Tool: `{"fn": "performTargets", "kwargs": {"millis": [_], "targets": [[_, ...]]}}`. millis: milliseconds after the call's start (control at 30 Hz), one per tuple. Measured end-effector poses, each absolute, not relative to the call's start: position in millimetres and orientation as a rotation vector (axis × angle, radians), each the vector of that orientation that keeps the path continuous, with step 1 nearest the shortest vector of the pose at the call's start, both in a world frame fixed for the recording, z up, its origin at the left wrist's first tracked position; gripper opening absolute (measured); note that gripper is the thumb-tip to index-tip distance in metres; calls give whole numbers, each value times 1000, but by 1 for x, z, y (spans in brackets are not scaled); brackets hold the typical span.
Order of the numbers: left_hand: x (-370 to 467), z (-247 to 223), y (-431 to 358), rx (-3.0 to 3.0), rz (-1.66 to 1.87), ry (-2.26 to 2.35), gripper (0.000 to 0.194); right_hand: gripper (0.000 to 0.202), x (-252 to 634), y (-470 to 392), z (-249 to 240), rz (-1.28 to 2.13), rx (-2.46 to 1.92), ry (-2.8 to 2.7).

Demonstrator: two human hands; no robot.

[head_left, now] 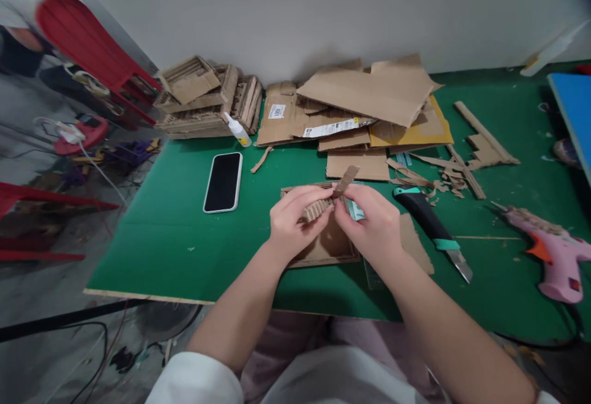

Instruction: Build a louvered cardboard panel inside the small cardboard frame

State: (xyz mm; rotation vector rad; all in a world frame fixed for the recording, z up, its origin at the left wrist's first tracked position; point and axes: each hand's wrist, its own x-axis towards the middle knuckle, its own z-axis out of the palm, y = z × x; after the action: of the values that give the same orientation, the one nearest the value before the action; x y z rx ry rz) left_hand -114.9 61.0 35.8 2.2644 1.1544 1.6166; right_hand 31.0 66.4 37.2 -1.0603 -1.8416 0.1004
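Both hands meet above a shallow cardboard tray (323,254) on the green table. My left hand (295,216) is closed on a small corrugated cardboard piece (316,209), its ridged edge showing. Close beside it, my right hand (372,216) pinches a thin cardboard strip (347,177) that sticks up between the hands. The fingertips nearly touch, and they hide where the strip and the ridged piece meet. Part of the tray is hidden under the hands.
A phone (222,182) and glue bottle (237,130) are on the left. Stacked cardboard trays (207,99) and cardboard sheets (364,93) stand behind. To the right are a utility knife (429,222), scraps (455,179) and a pink glue gun (549,250). A person is at the far left.
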Motion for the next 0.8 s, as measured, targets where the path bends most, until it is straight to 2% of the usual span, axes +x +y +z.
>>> {"fn": "performTargets", "kwargs": {"millis": [800], "targets": [[-113, 36, 58, 2209, 1620, 1158, 22, 7, 28, 62, 41, 305, -1195, -1742]]}}
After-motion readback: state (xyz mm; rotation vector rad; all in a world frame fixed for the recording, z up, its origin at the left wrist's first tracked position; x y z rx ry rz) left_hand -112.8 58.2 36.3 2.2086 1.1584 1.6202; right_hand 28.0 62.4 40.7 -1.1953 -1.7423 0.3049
